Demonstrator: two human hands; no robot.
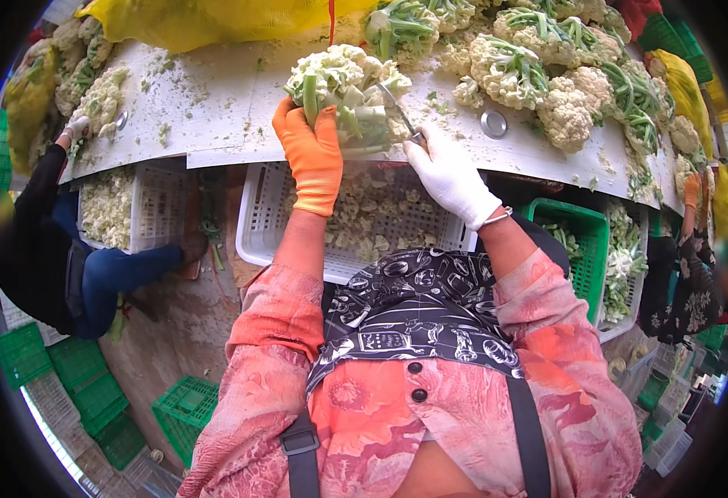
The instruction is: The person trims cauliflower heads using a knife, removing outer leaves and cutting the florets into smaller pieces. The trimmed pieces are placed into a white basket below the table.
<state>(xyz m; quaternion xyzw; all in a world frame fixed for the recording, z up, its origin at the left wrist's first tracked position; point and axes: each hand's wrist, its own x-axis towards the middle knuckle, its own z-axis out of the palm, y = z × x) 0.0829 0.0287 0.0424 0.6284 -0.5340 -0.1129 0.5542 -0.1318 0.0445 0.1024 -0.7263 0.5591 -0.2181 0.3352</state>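
Note:
My left hand [309, 155], in an orange glove, grips a cauliflower head [339, 78] by its left side, above the near edge of the white table [227, 127]. The head's cut stem and green stalks face me. In a white glove, my right hand [451, 174] is closed on the handle of a knife [399, 109] with a narrow, curved blade. The blade's tip points up and left at the right side of the head. Below the table edge, a white plastic crate [264, 211] holds cut cauliflower florets [373, 215].
More cauliflower heads [507, 71] are heaped at the right. A yellow mesh sack [202, 22] lies at the back. A green crate [597, 249] of trimmings stands beside my right arm. A co-worker [59, 249] works at the left, another [681, 280] at the right.

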